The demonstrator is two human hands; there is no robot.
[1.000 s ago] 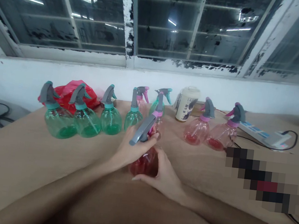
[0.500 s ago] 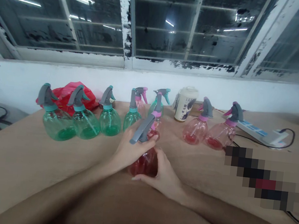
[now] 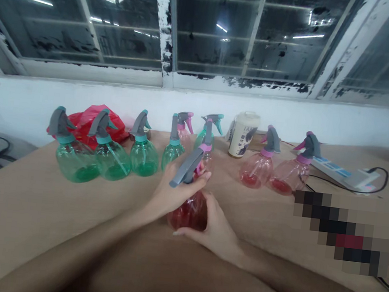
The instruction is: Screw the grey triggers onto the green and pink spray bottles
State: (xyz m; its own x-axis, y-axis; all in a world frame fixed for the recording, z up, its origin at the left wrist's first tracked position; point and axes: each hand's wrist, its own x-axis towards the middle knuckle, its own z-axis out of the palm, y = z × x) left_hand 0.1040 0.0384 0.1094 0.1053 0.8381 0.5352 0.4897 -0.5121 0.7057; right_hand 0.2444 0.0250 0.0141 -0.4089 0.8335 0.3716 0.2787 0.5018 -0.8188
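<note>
A pink spray bottle [image 3: 187,213] with red liquid stands upright on the table close in front of me. Its grey and pink spray head points toward me. My left hand [image 3: 178,184] is wrapped round the neck, just under the spray head. My right hand [image 3: 218,228] grips the lower body from the right, thumb at the front. Right behind it stands another pink spray bottle [image 3: 206,156], partly covered by the held one. A green spray bottle [image 3: 172,155] is just beyond my left hand, its lower part hidden.
Green spray bottles [image 3: 143,161] line the left, before a red plastic bag [image 3: 95,123]. Pink spray bottles [image 3: 256,172] stand at the right. A paper cup [image 3: 243,135], a power strip [image 3: 339,172] and a blurred-out object [image 3: 342,233] with cables are also there. Windows rise behind the table [image 3: 31,221].
Both hands keep the same hold on the pink spray bottle, with almost no movement. The whole view has shifted very slightly.
</note>
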